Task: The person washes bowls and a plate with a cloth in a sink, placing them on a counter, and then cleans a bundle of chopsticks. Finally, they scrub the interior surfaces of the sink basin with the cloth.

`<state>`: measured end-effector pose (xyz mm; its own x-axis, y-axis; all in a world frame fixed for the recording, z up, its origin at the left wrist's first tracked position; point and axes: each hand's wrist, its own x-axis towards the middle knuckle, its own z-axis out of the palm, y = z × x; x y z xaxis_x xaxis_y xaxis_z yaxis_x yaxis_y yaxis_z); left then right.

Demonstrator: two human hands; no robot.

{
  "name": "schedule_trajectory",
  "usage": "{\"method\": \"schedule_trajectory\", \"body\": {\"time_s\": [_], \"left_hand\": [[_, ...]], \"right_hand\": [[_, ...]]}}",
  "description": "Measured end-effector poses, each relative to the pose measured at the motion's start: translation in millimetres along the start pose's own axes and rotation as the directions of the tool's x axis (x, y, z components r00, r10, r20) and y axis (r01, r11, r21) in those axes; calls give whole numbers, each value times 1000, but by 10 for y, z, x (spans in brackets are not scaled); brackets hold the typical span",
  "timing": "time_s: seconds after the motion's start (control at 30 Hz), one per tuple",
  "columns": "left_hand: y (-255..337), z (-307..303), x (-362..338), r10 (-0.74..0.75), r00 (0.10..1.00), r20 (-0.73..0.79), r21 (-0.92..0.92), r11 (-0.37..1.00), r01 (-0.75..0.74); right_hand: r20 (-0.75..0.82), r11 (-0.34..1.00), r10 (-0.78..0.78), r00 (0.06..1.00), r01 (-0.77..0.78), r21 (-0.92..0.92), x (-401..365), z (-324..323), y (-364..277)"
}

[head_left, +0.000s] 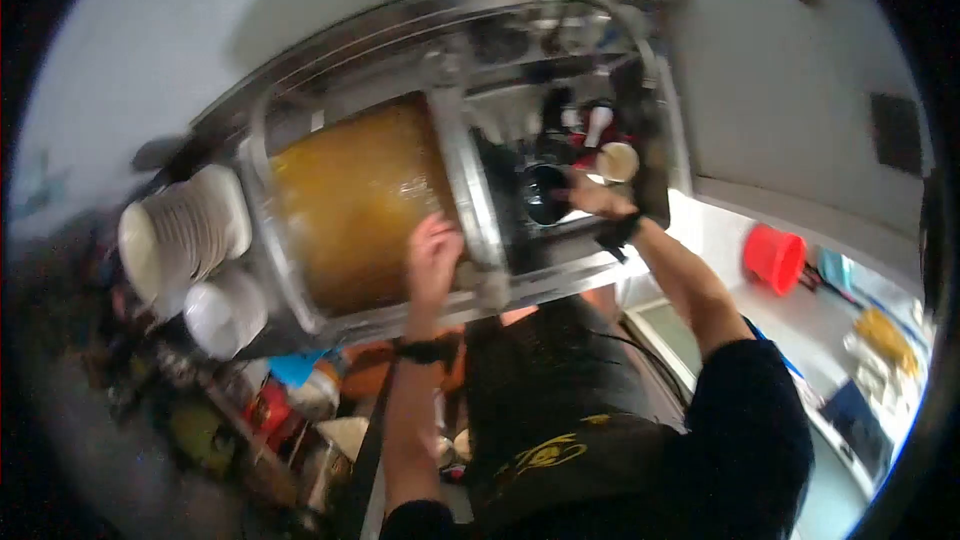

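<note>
My left hand [436,252] is over the near right corner of a sink basin [350,200] filled with yellowish-brown liquid; its fingers look curled and blurred, and nothing shows clearly in them. In the right-hand basin, my right hand [598,198] grips the rim of a dark round bowl [546,194]. Just beyond that hand is a cream-coloured round cup [617,162]. Behind it lie white and red items [598,126], too blurred to name. A metal divider [470,175] runs between the two basins.
Stacked white plates [180,230] and white bowls [226,314] stand left of the sink. A curved faucet pipe [632,35] rises at the back right. On a right-hand counter are a red container [773,258] and yellow items [885,342]. A wall stands behind the sink.
</note>
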<state>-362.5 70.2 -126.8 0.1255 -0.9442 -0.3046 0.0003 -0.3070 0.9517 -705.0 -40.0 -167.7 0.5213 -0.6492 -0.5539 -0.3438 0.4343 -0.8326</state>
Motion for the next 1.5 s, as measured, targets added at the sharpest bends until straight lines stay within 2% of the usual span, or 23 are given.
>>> {"method": "schedule_trajectory", "body": {"time_s": [0.03,0.13,0.17,0.2,0.23,0.27,0.33,0.37,0.4,0.43,0.47,0.5,0.53,0.67,0.8,0.9,1.03,1.13,1.2,1.27,1.37,1.4,1.5], "left_hand": [[210,141,31,18,997,76,-20,1000,-16],[569,315,110,-366,925,99,-176,909,379],[492,218,144,-382,922,61,-102,916,387],[422,219,204,-394,918,50,-38,918,396],[760,90,202,-278,958,68,374,897,234],[434,-156,287,-289,954,82,200,942,269],[-60,-658,490,-417,881,-223,-294,890,347],[-630,-1111,648,-255,954,-160,231,930,287],[-1172,-1552,797,-84,992,-92,687,716,124],[-1089,-1524,870,-294,873,-389,361,823,438],[-1047,-1555,1003,-556,619,-554,-66,771,633],[-1250,-1570,1159,-578,608,-544,-102,765,636],[-1589,-1658,1242,-607,590,-532,-143,751,644],[-714,-1194,1095,-623,517,-588,-171,720,673],[-1242,-1555,914,-248,791,-559,364,784,503],[-878,-1291,594,-33,870,-491,454,843,288],[-298,-528,327,214,926,-310,436,898,-61],[134,189,257,80,996,-30,138,988,-75],[617,643,241,-155,982,109,102,984,144],[867,852,297,-177,963,204,230,965,129],[881,734,350,-160,976,150,-16,986,164],[786,519,385,-74,993,87,100,993,65],[475,-304,361,-294,950,-107,-191,943,271]], "right_hand": [[-6,998,-8,1000,9,64,65,176,-193],[18,953,135,991,-135,272,48,692,-1127],[147,902,-207,967,247,-355,186,823,-970],[257,363,-521,814,483,-797,331,949,-817],[217,949,-166,962,216,-229,224,1036,-1173],[145,839,212,966,-256,480,109,1120,-1548],[-66,908,141,988,-102,407,34,912,-1392],[-244,977,195,950,-168,129,49,708,-1082],[-405,950,197,893,-276,-146,144,551,-571],[-603,964,-34,797,-132,-230,109,415,111],[-723,905,-60,688,-269,-331,-18,206,223],[-755,884,169,634,-436,-168,-4,-29,617],[-844,859,144,517,-489,-153,153,-219,1167],[-686,595,71,724,-583,-553,-92,-684,951],[-592,423,146,792,-592,-687,126,-857,998],[-666,453,131,735,-642,-619,206,-734,988],[-440,629,203,875,-461,-626,43,-676,581],[-427,978,105,898,-171,-119,-44,-209,241],[-312,931,-82,947,184,316,40,180,126],[-437,937,-68,897,-93,-336,-225,555,-1057],[-302,823,-479,824,301,-483,-77,1043,-1262],[-253,764,-602,757,454,-458,-82,1103,-1365],[-246,756,-593,767,426,-497,320,865,-936]]}}
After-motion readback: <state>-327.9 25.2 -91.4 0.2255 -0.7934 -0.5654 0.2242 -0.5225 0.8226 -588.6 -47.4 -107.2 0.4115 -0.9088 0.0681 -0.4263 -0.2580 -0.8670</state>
